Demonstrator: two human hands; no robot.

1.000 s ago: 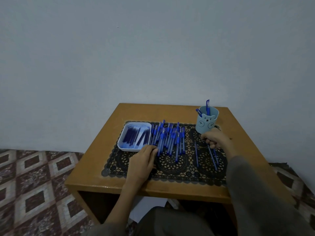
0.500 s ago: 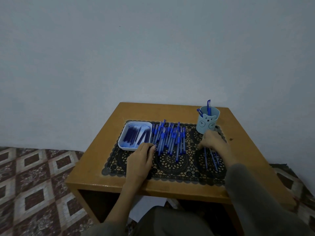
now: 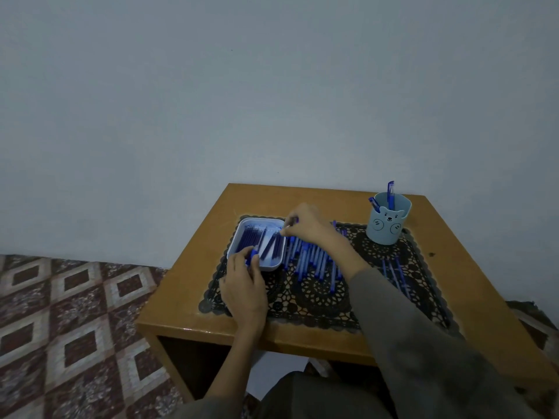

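Note:
A white tray [image 3: 242, 229] with several dark blue refills stands at the mat's back left. My right hand [image 3: 305, 223] reaches across to the tray's right rim and pinches a thin blue refill. My left hand [image 3: 245, 285] lies at the tray's near edge and holds a blue pen piece [image 3: 251, 256] in its curled fingers. A row of several blue pens [image 3: 311, 260] lies on the black lace mat [image 3: 317, 300], partly hidden by my right forearm. A light blue bear-face cup [image 3: 388, 220] holds two pens at the back right.
Three loose pens [image 3: 393, 273] lie on the mat's right side. The small wooden table [image 3: 187, 279] stands against a plain wall, with patterned floor tiles [image 3: 66, 322] to its left. White paper lies under the table.
My right hand has left the loose pens on the right and crossed to the tray. My left hand has shifted left from the pen row to the tray's near edge. The camera turned left.

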